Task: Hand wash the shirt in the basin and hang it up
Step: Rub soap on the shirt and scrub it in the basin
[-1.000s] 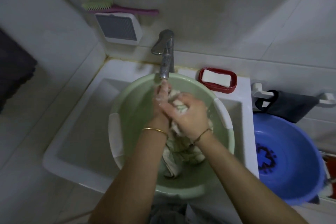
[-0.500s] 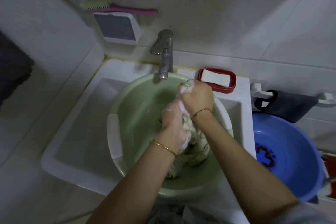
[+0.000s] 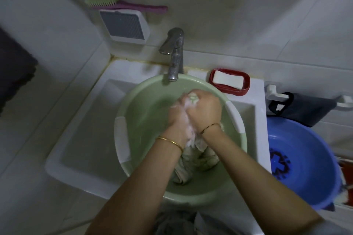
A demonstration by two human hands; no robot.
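Both hands are over the green basin (image 3: 147,112), which sits inside the white sink (image 3: 80,139) directly below the tap (image 3: 174,55). The left hand (image 3: 178,118) and the right hand (image 3: 205,111) are pressed side by side. Their fingers are curled tight round a bunched, soapy part of the shirt (image 3: 198,160), and a small fold of cloth shows above the right knuckles. The rest of the shirt hangs from that grip and lies crumpled on the basin floor, at the near side. Foam covers the place where the hands meet, so which fingers overlap cannot be told. Each wrist carries a thin bangle. A bar of soap (image 3: 228,80) lies in a red dish (image 3: 246,89) on the sink ledge, just right of the tap. A blue basin (image 3: 305,158) stands to the right of the sink. A brush (image 3: 124,4) rests on a white louvred box on the wall.
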